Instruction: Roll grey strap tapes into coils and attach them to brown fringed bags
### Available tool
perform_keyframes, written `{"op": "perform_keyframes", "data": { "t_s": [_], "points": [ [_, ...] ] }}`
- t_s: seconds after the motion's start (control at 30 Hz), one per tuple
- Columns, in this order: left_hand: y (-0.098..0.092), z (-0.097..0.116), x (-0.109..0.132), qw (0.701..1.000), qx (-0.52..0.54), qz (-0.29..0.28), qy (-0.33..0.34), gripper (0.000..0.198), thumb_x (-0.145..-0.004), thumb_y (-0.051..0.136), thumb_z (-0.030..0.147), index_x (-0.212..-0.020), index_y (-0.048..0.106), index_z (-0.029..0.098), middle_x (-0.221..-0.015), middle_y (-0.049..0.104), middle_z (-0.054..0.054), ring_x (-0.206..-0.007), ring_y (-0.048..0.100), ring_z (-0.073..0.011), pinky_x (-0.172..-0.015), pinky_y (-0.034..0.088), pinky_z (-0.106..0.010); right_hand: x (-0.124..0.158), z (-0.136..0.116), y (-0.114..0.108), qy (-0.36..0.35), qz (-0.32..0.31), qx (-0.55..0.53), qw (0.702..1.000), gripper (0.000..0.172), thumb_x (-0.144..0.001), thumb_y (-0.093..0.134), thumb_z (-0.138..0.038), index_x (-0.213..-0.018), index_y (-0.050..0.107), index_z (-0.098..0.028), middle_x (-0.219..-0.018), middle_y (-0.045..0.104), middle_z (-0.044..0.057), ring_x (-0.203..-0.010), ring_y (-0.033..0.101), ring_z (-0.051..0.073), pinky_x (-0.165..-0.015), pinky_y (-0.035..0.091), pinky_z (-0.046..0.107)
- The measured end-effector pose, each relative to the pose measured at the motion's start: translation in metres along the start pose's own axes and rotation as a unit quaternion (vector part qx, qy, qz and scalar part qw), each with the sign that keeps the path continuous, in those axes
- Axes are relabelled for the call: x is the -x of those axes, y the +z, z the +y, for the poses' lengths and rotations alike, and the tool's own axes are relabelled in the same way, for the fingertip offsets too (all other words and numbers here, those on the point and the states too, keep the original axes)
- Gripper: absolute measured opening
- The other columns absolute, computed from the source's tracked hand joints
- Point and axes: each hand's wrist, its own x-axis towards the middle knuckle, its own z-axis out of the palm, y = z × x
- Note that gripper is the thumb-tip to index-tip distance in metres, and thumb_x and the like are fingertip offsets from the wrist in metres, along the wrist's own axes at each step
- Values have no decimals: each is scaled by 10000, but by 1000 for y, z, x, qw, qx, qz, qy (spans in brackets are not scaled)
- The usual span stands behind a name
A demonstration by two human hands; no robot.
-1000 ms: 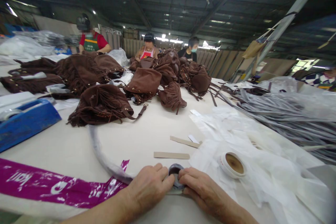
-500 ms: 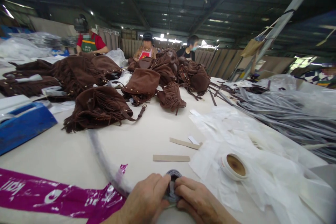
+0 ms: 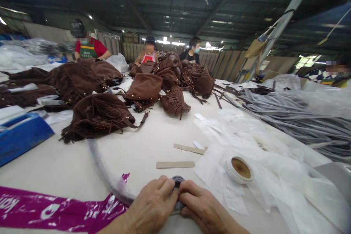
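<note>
My left hand (image 3: 152,204) and my right hand (image 3: 201,208) meet at the near edge of the table, both closed on a small rolled-up coil of a wrapped strap (image 3: 177,182). The coil shows dark between my fingertips. The strap's long tail (image 3: 100,164), grey under clear film, runs away to the left and back toward a brown fringed bag (image 3: 95,115). A roll of tape (image 3: 238,169) lies just right of my right hand on white tissue sheets.
A magenta printed plastic strip (image 3: 55,210) lies at the near left; a blue box (image 3: 22,137) sits farther left. Two cardboard strips (image 3: 175,164) lie ahead. Brown fringed bags (image 3: 164,76) pile mid-table, wrapped straps (image 3: 296,117) at right. Three people work at the far side.
My hands have stayed on the coil and closed in tighter round it, so less of it shows. The view has tilted slightly, shifting the table contents left and down.
</note>
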Motion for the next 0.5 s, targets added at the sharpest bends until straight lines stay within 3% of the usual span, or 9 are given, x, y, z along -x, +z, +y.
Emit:
{"op": "perform_keyframes", "data": {
  "t_s": [0.1, 0.2, 0.3, 0.37, 0.5],
  "points": [
    [6, 4, -1, 998, -46, 31, 37, 79, -892, 575, 166, -964, 560, 139, -1012, 584, -55, -893, 515, -213, -750, 468, -336, 3, 6, 7, 9, 37, 62, 997, 134, -866, 564, -130, -920, 636, -229, -956, 650, 63, -857, 627, 223, -753, 548, 312],
    [16, 13, -4, 993, -70, 93, 13, 45, -879, 560, 174, -911, 558, 141, -880, 586, -49, -774, 518, -214, -647, 456, -347, 5, 11, 10, 6, 59, 73, 996, 220, -911, 497, -147, -1034, 633, -268, -989, 661, 65, -876, 630, 245, -782, 553, 364],
    [25, 22, -10, 979, -80, 185, -29, 73, -880, 481, 127, -883, 552, 143, -775, 569, -50, -663, 506, -210, -558, 417, -346, 6, 12, 8, -8, 54, 30, 998, 387, -901, 452, -82, -1242, 539, -243, -1111, 641, 92, -999, 612, 237, -880, 531, 357],
    [27, 25, -14, 972, -77, 221, -33, 139, -899, 417, 114, -919, 551, 143, -744, 568, -51, -636, 507, -212, -538, 407, -343, 7, 12, 8, -9, 55, 11, 998, 513, -874, 433, -64, -1366, 430, -210, -1079, 648, 110, -968, 621, 235, -861, 539, 357],
    [28, 26, -17, 975, 6, 217, -41, 141, -914, 393, 100, -923, 521, 160, -754, 591, -40, -659, 529, -209, -596, 450, -343, 7, 12, 11, 39, 49, 20, 998, 618, -867, 399, -99, -1471, 281, -155, -946, 660, 118, -827, 629, 249, -747, 558, 390]
  ]
}}
